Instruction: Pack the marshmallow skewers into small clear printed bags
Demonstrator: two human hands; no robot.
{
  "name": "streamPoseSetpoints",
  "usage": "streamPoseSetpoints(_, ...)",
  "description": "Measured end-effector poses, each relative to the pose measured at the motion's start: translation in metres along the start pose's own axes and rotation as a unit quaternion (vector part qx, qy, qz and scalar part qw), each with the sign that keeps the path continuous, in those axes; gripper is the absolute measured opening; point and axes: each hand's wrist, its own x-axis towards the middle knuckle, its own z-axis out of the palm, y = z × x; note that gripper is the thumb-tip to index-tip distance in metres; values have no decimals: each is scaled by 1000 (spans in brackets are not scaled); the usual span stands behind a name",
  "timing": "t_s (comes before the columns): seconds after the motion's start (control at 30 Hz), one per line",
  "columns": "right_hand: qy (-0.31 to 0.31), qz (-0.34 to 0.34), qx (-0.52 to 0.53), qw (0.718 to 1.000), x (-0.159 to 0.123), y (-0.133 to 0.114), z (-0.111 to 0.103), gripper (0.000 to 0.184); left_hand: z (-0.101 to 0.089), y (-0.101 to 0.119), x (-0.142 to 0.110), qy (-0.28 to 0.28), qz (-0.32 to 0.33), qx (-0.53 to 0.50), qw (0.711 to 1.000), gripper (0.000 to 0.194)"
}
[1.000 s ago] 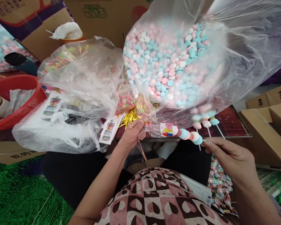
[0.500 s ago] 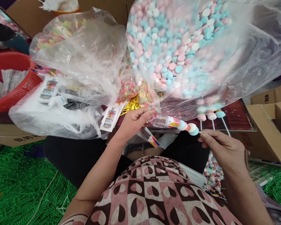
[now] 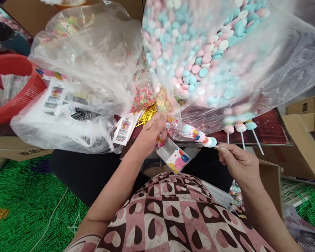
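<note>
My right hand (image 3: 240, 161) is closed, pinching the stick of a marshmallow skewer (image 3: 212, 141) in pink, white and blue. A clear printed bag (image 3: 193, 133) surrounds much of the skewer's candy, while the end by the stick looks uncovered. My left hand (image 3: 152, 135) is closed on the other end of this bag. Below its fingers hangs a second clear printed bag (image 3: 177, 160), flat, with coloured dots. Three more marshmallow skewers (image 3: 240, 126) lie at the table edge, sticks pointing toward me. Gold twist ties (image 3: 148, 114) are just beyond my left hand.
A big clear sack of marshmallows (image 3: 202, 66) covers the back of the dark red table (image 3: 270, 127). Left of it are a bag of gummy candy (image 3: 94, 45), printed packets (image 3: 126, 130) and a red basket (image 3: 28, 91). Cardboard boxes (image 3: 301, 140) stand at right.
The skewer has gone deeper into the bag as my right hand moved left. The second bag below my left hand now shows its printed face more fully.
</note>
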Motion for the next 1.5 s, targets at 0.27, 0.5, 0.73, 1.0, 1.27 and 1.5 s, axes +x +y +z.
streamPoseSetpoints(0.27, -3, 117, 179, 977, -6, 0, 37, 23, 2, 9, 3, -58, -41, -171, 983, 97)
streamPoseSetpoints(0.5, -58, 146, 216, 964, -7, -13, 52, 29, 13, 0, 2, -35, -18, -137, 990, 56)
streamPoseSetpoints(0.73, -4, 113, 175, 978, -18, -24, 65, 22, 15, -20, 6, 16, -10, -169, 986, 33)
streamPoseSetpoints(1.0, -50, 156, 229, 960, -17, -17, 78, 26, 14, -24, -1, -3, -44, -104, 994, 47)
streamPoseSetpoints(1.27, -111, 182, 238, 948, -16, -20, 78, 32, 7, -12, 7, 24, -45, -102, 993, 42)
streamPoseSetpoints(1.5, -114, 202, 256, 939, -15, -24, 80, 32, 17, -34, 2, -41, -91, -111, 989, 35)
